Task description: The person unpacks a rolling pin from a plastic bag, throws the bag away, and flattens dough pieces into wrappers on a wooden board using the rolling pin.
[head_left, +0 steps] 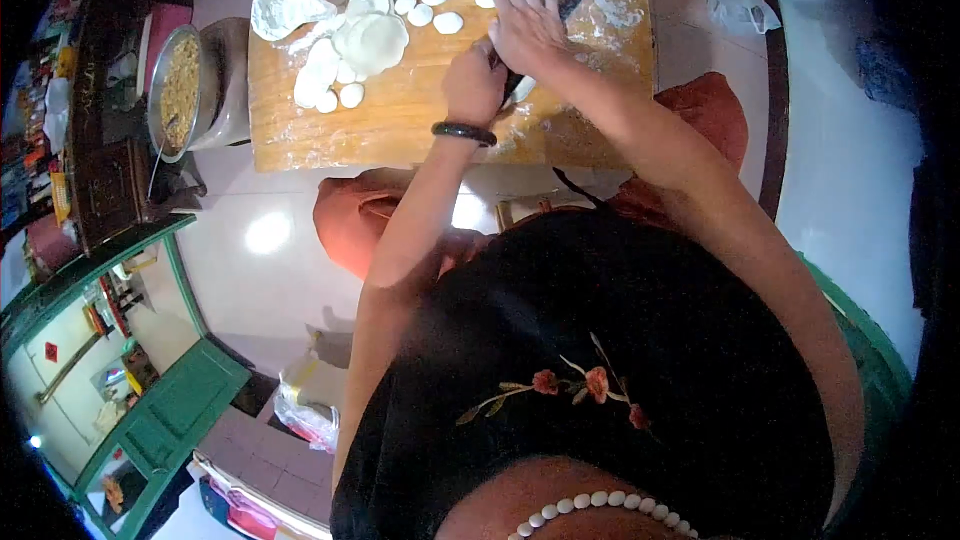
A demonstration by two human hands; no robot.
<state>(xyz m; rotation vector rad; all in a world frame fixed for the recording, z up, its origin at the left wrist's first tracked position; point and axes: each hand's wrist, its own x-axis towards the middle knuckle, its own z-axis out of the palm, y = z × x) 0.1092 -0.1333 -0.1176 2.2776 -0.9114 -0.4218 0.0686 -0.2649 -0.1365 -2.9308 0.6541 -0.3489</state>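
A dark rolling pin [573,2] lies diagonally across the floured board. My right hand [527,22] rests flat over its middle, fingers stretched out toward the far side. Beside the near end, my left hand [473,82] is closed against the pin, a dark bracelet on its wrist; its fingertips are partly hidden. A pale bit of dough [522,90] shows by the pin's near end. Several small dough pieces [421,15] are scattered beyond my left hand. To their left, flat round wrappers [372,43] lie overlapping, close to a bowl of flour [283,5].
The wooden board [400,135] is dusted with flour. Off its left side, a metal basin [182,90] holds a chopped yellowish filling with a utensil in it. A dark carved cabinet [105,180] stands farther left. A clear plastic bag [742,5] lies to the right.
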